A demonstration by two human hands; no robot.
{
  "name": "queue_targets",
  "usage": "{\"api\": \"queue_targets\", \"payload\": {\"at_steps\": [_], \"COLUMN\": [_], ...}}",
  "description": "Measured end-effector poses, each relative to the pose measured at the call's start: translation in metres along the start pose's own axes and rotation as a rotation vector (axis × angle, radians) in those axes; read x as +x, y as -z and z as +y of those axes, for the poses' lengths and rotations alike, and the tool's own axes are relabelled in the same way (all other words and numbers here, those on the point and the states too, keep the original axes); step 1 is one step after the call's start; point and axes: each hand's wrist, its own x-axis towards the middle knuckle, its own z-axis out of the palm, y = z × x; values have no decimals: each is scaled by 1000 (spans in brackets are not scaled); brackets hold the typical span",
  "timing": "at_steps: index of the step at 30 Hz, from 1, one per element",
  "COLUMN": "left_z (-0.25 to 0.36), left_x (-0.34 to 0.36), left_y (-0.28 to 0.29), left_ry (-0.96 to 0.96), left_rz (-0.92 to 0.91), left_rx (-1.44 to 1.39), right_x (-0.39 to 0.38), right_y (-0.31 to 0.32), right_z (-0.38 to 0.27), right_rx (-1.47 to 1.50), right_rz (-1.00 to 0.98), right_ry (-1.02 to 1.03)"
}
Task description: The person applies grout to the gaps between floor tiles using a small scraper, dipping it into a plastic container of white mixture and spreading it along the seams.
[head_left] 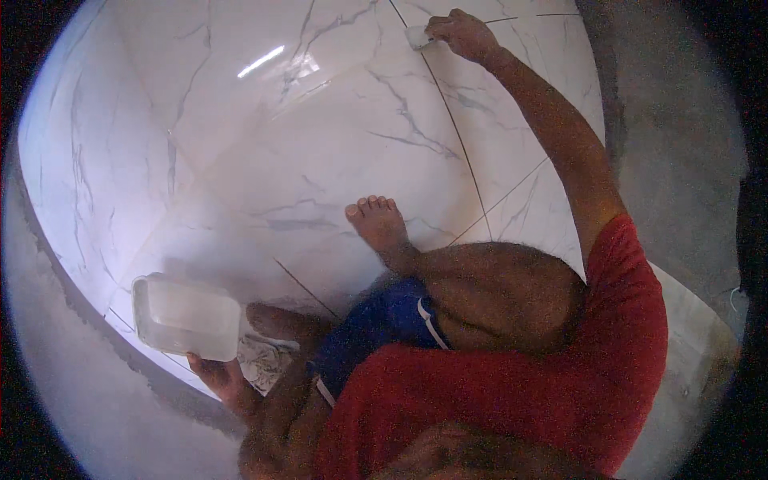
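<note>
At the lower left, my left hand [224, 380] grips the near edge of a white rectangular plastic tub [228, 320], tilted so that its pale inside shows. Whether anything lies in the tub, I cannot tell. My right arm reaches far out to the upper right. Between the fingers of my right hand [466, 36] is a small flat white piece, like a scraper [417, 36]. It is against the marble-patterned tile surface [320, 160], right at a dark joint line [448, 108].
My bare foot [376, 224] rests on the tiles in the middle. A crumpled, stained cloth [264, 364] lies beside my left hand. Grey bare concrete [672, 152] borders the tiles at right, and a grey wall strip [64, 320] curves along the left.
</note>
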Motion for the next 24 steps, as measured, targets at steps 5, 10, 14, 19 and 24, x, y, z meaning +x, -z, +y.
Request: {"api": "queue_targets", "payload": {"at_steps": [5,10,14,19,24], "left_z": [-1,-1,-15,-12,-5], "left_x": [-6,-5,-14,-18,-11], "left_y": [-11,-16,-28,-36,-11], "left_ry": [3,41,-109,-229,-9], "left_rz": [-87,-116,146,11,-70], "left_rx": [-7,-34,167,466,28], "right_x": [-2,-7,-13,-19,-25], "right_y": [-9,-16,-11,-3,8], "right_z": [24,22,14,8,-5], "right_rx": [46,101,130,104,126], "right_rz": [28,11,84,-28,-54], "right_ry": [2,-21,-24,-77,-119]}}
